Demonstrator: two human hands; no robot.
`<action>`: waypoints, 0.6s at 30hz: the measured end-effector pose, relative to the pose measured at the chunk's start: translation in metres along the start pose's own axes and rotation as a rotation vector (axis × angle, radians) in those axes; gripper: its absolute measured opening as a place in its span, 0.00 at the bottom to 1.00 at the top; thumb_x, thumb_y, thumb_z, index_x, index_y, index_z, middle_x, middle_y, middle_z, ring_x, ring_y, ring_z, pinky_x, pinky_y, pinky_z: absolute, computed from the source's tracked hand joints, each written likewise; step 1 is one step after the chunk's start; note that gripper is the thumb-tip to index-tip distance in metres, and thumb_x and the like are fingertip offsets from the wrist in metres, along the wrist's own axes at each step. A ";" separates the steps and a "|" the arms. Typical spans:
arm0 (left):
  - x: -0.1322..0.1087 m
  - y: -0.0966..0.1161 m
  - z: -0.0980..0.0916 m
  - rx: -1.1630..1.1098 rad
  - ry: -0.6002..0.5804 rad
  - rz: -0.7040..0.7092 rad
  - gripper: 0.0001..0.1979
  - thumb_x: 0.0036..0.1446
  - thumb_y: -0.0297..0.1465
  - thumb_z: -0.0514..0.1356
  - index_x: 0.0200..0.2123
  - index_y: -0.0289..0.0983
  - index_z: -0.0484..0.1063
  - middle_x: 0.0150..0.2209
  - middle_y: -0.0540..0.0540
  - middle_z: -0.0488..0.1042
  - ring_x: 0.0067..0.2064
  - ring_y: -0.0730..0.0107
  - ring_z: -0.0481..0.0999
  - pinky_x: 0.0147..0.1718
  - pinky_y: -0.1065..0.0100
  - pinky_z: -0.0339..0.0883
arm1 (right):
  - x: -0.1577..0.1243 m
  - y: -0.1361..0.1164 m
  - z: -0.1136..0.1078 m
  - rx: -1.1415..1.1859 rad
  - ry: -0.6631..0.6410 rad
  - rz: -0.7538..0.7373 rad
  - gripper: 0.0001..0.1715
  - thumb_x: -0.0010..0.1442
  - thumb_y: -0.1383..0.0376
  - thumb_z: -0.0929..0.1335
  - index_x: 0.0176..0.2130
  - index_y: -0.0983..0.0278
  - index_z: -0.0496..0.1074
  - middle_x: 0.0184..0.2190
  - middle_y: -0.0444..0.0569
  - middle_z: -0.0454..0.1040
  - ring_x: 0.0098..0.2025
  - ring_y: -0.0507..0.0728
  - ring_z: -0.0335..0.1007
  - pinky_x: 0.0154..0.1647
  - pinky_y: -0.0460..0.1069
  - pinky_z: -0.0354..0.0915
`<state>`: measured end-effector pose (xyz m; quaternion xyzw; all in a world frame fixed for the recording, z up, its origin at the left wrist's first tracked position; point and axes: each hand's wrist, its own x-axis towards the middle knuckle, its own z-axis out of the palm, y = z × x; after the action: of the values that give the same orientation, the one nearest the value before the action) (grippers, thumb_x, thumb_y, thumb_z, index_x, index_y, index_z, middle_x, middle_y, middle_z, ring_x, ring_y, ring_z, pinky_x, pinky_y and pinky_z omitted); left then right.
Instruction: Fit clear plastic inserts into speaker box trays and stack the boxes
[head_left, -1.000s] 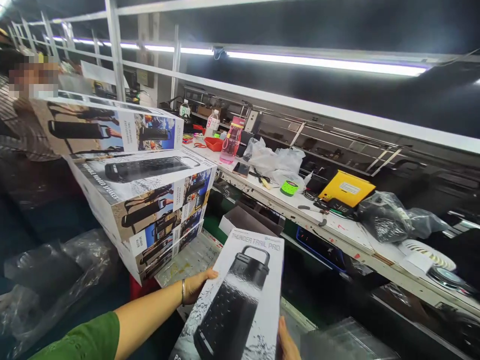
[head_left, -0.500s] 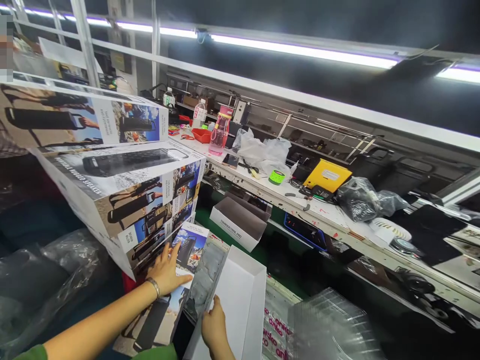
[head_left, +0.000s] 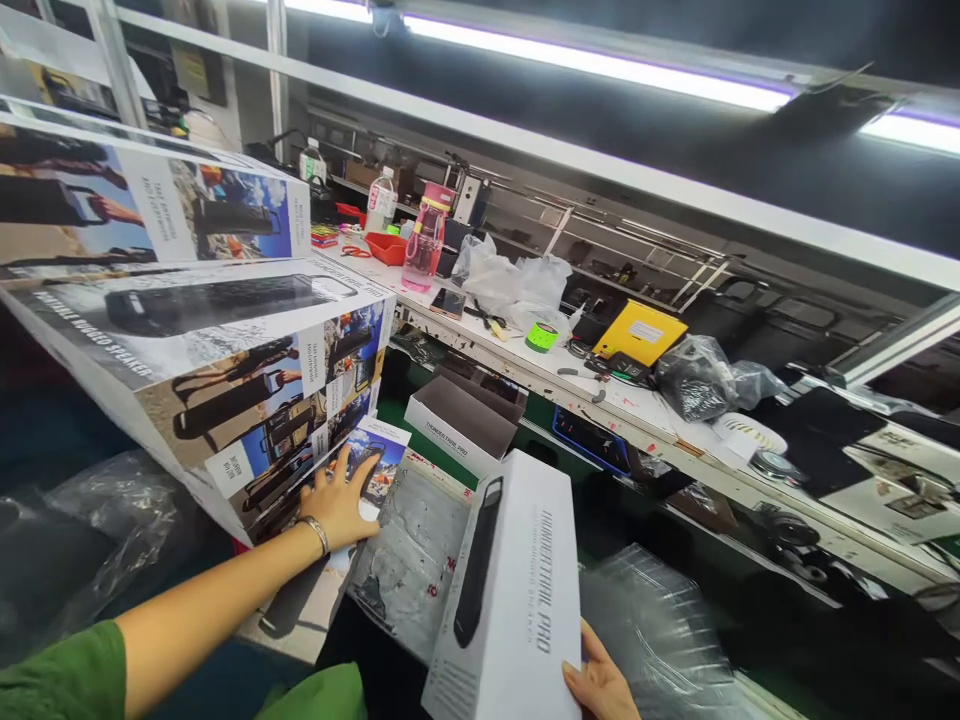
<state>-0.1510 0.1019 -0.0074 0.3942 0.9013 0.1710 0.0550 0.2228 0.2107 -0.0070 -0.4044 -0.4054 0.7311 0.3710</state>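
I have the right grip (head_left: 601,672) clamped on the near white box (head_left: 525,585); the left grip (head_left: 343,505), fingers spread, rests on a printed box (head_left: 319,605).

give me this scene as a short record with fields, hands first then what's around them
left hand: fingers spread on a printed box
right hand: holding a white box marked THUNDERTRAIL PRO by its side
person's left: stacked printed boxes
beyond the hands: open box, dark inside
workbench: pink bottle, green roll-shaped item, yellow item
right of the white box: clear plastic, blurred
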 end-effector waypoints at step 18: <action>-0.003 0.088 0.046 -0.147 -0.169 0.569 0.21 0.57 0.40 0.55 0.52 0.40 0.71 0.57 0.41 0.69 0.59 0.52 0.63 0.59 0.52 0.53 | 0.035 0.082 0.113 -0.303 -0.178 0.076 0.28 0.32 0.65 0.74 0.38 0.67 0.72 0.41 0.57 0.77 0.48 0.66 0.72 0.52 0.58 0.66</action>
<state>-0.0770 0.1676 -0.0199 0.6388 0.7319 0.2110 0.1082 0.0906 0.1751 -0.0515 -0.4043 -0.5267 0.7081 0.2403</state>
